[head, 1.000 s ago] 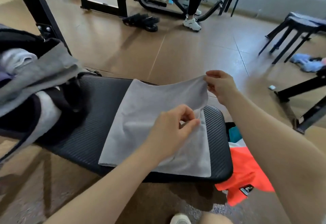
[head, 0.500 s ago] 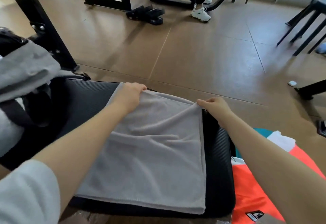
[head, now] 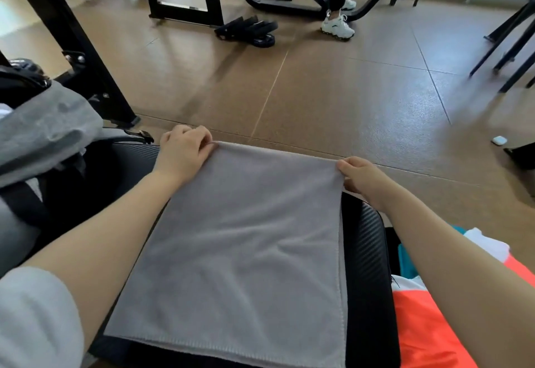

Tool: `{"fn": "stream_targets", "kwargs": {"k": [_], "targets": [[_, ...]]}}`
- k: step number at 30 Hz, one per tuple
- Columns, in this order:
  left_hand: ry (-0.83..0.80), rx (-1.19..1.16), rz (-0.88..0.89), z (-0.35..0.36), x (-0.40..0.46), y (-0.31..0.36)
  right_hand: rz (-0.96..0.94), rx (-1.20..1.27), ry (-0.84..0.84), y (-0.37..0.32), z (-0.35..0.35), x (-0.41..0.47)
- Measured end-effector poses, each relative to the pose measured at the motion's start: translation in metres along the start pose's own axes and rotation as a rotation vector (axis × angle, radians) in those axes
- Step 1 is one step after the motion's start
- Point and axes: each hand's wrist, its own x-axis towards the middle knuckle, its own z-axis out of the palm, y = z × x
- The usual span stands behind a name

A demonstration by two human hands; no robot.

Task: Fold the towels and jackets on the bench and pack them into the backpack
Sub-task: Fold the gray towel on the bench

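Note:
A grey towel [head: 240,251] lies folded in two on the black padded bench [head: 362,266]. My left hand [head: 183,150] pinches its far left corner and my right hand [head: 362,178] pinches its far right corner, at the far bench edge. A black backpack [head: 26,194] stands at the left end of the bench with grey clothing [head: 43,133] draped over it. An orange, white and teal jacket [head: 428,324] lies at the right of the bench, partly hidden by my right arm.
Brown floor stretches beyond the bench. A black machine post [head: 75,49] rises at the left. Weight plates [head: 249,30] lie on the floor at the back, near a seated person's leg and white shoe [head: 337,27]. Chair legs [head: 509,46] stand at the right. A small white case [head: 499,140] lies on the floor.
My left hand moved from the towel's middle to its far left corner. Both hands drew the upper layer to the far edge, and the towel now lies flatter.

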Motion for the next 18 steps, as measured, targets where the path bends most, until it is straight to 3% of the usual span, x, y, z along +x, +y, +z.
{"fn": "stream_targets", "kwargs": {"k": [3,5,9,12,16,18], "targets": [[-0.182,0.107,-0.056,0.006,0.007,-0.008,0.092,-0.309,-0.05,0.004,0.002,0.011],[-0.227,0.056,-0.107,0.01,0.012,-0.007,0.111,-0.333,-0.066,0.004,0.004,0.014],[-0.121,-0.04,-0.144,0.01,0.019,-0.001,0.081,0.152,0.017,-0.004,0.004,0.016],[-0.002,-0.131,-0.141,0.01,0.021,0.0,-0.035,0.28,0.148,-0.01,0.002,0.02],[-0.114,-0.157,-0.234,0.017,0.007,-0.001,-0.037,-0.121,0.267,0.003,0.004,0.015],[-0.162,-0.161,-0.263,0.015,-0.012,-0.002,-0.132,-0.293,0.369,0.009,0.005,-0.005]]}}
